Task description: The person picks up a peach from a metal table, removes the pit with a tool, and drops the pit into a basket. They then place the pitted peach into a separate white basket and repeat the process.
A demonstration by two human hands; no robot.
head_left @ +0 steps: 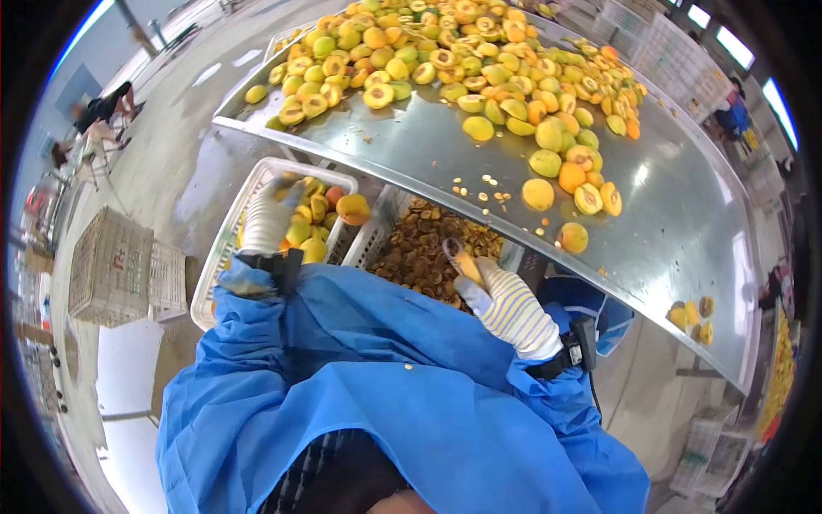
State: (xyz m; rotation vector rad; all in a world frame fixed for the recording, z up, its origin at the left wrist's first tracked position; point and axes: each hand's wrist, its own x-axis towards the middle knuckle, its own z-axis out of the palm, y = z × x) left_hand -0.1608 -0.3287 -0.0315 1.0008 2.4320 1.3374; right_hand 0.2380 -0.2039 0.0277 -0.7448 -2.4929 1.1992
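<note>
My left hand, in a pale glove, is over the white plastic basket and next to the yellow stone fruit in it; its fingers are smeared by motion. One larger orange fruit shows at the basket's right rim. My right hand wears a striped glove and is closed around the orange handle of a looped metal scoop. Below that tool, a crate holds a heap of brown fruit stones.
A metal table with a raised edge carries a big pile of whole and halved fruit. Several small kernels lie near its edge. Stacked crates stand on the left floor, and another person is at far left.
</note>
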